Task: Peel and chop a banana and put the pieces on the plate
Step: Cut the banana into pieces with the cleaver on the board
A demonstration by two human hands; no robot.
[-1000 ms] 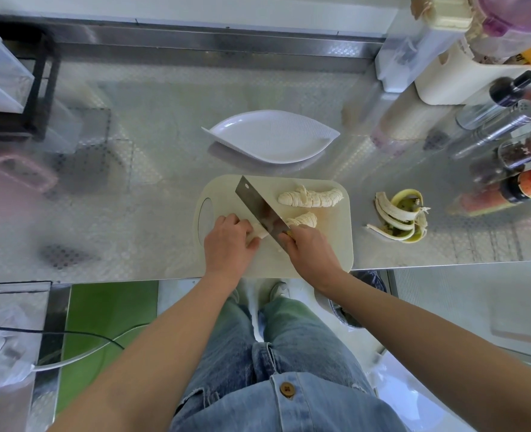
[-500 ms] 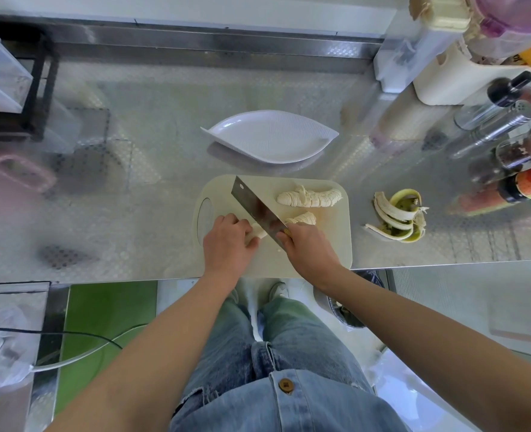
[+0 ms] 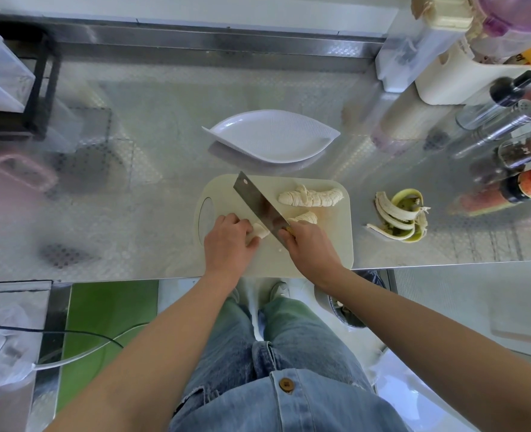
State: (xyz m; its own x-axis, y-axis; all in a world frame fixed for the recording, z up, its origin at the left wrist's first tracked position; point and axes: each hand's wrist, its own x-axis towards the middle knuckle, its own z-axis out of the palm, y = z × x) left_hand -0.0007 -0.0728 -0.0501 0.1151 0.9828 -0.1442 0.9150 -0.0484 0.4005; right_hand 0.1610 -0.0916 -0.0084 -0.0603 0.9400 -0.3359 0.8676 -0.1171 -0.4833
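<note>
On the cream cutting board (image 3: 329, 244) lies a sliced banana half (image 3: 310, 197) at the back right. A second peeled banana piece (image 3: 259, 230) lies nearer, with cut slices (image 3: 304, 217) to the right of the blade. My left hand (image 3: 228, 243) holds the uncut end of that piece with curled fingers. My right hand (image 3: 311, 247) grips the handle of a cleaver (image 3: 259, 202), whose blade stands across the banana. The white leaf-shaped plate (image 3: 270, 140) sits behind the board with nothing on it.
A banana peel (image 3: 398, 216) lies on the steel counter right of the board. Bottles and spice jars (image 3: 507, 157) crowd the right side, with containers (image 3: 438, 57) at the back right. A black rack (image 3: 14, 79) stands at the far left. The counter edge runs just under my wrists.
The cleaver blade has shifted a little to the left along the banana piece and my left hand has drawn back with it. More slices lie right of the blade.
</note>
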